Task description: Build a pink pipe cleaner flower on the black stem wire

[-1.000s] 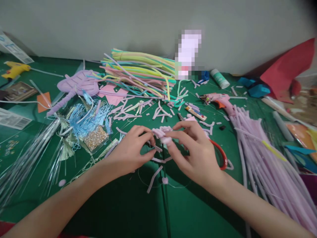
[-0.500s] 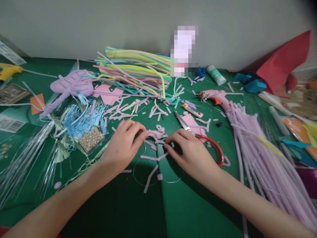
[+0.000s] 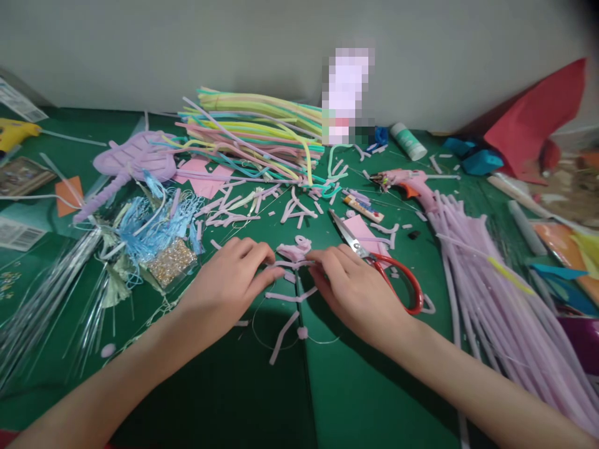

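Observation:
My left hand [image 3: 230, 285] and my right hand [image 3: 356, 287] rest low on the green table [image 3: 281, 399], fingertips meeting at a short lilac pipe-cleaner piece [image 3: 294, 264]. Both hands pinch its ends. Just behind it lies a small curled lilac pipe-cleaner shape [image 3: 294, 248]. More cut lilac bits [image 3: 285, 329] lie below my fingers. Red-handled scissors [image 3: 388, 274] lie right beside my right hand, partly under it.
A pile of coloured pipe cleaners [image 3: 253, 134] lies at the back, a long lilac bundle [image 3: 496, 293] at the right. A pink glue gun [image 3: 407, 181], a yellow glue gun [image 3: 16, 131], a lilac woven fan shape [image 3: 135, 159], blue tassels [image 3: 154, 221] and red paper [image 3: 538, 118] surround the work spot.
Both hands came down from holding the curled lilac shape up to lying on the table; the shape now lies behind the fingers, which pinch a short straight piece.

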A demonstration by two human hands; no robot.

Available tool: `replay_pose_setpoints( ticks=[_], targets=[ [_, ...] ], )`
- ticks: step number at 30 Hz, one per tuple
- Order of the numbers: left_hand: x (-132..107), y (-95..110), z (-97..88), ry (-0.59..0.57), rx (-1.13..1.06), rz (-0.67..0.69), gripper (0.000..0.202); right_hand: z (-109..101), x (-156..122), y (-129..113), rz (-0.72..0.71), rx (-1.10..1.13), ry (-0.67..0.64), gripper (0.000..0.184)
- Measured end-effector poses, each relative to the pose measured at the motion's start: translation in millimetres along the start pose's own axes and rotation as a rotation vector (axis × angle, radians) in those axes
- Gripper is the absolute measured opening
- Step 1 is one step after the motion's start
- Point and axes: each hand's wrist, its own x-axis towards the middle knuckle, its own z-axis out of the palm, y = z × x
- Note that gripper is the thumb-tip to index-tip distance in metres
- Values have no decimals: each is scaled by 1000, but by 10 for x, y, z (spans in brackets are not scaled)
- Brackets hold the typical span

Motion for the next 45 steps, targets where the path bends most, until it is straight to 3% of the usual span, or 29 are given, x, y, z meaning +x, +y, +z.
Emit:
replay_pose_setpoints(
  ticks=[3, 7, 11, 16, 19, 21, 24, 26, 30, 32, 36, 38, 42, 45],
  targets=[
    [-80, -51, -34, -82, 56, 31, 34, -59, -38, -4, 106, 116, -56, 17],
    [-115, -148, -2, -115, 66, 86, 21, -133, -101, -32, 247, 260, -146, 15],
    [-73, -141, -8, -63, 15, 99, 24, -177, -140, -65, 116, 214, -114, 19],
    [66, 68, -86, 75, -19, 171, 21, -238, -46, -125, -115, 37, -21, 20],
    [208, 211, -138, 7, -126, 195, 19, -230, 39, -150, -232, 67, 24, 22],
    [287, 271, -171, -46, -233, 158, 19, -183, 50, -145, -178, 170, 65, 20],
    [323, 289, -196, -80, -341, 83, 19, -94, 2, -90, 112, 323, 162, 5],
    [298, 268, -190, -108, -372, 56, 19, -60, -32, -32, 239, 380, 154, 12],
    [237, 207, -166, -172, -429, 79, 19, -66, -28, 72, 115, 479, -28, 14],
    [228, 177, -157, -193, -440, 71, 15, -67, -9, 95, 79, 465, -47, 19],
    [240, 127, -112, -216, -360, 115, 28, -36, -4, 98, 42, 412, -34, 19],
    [246, 117, -68, -212, -291, 174, 25, -25, -19, 98, 30, 404, -30, 19],
    [245, 119, 45, -88, -191, 256, 17, -37, -45, 106, 37, 398, -22, 14],
    [234, 102, 120, -37, -82, 394, 15, -52, -61, 105, 18, 434, -47, 12]
  ],
)
